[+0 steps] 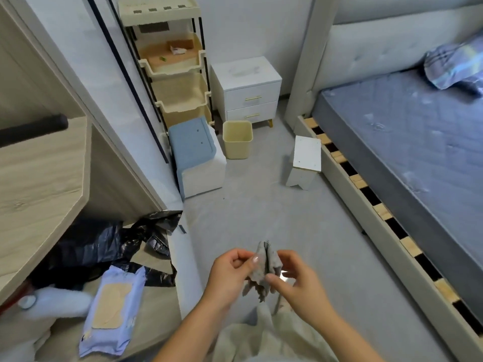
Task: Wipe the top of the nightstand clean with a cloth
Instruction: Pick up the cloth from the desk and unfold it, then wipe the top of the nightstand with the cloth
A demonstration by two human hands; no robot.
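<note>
A small grey cloth (262, 267) hangs bunched between both hands, low in the middle of the view. My left hand (230, 273) pinches its left side and my right hand (295, 283) pinches its right side. The white nightstand (245, 71), with two drawers and gold handles, stands far off against the back wall beside the bed. Its top shows faint smudges. Neither hand is near it.
A cream bin (237, 138) and a blue-topped white stool (196, 158) stand before the nightstand. A cream tiered rack (172, 66) is to its left. A small white step stool (305, 160) sits by the bed (392, 142). Wet wipes (112, 309) and black bags (104, 241) lie at left.
</note>
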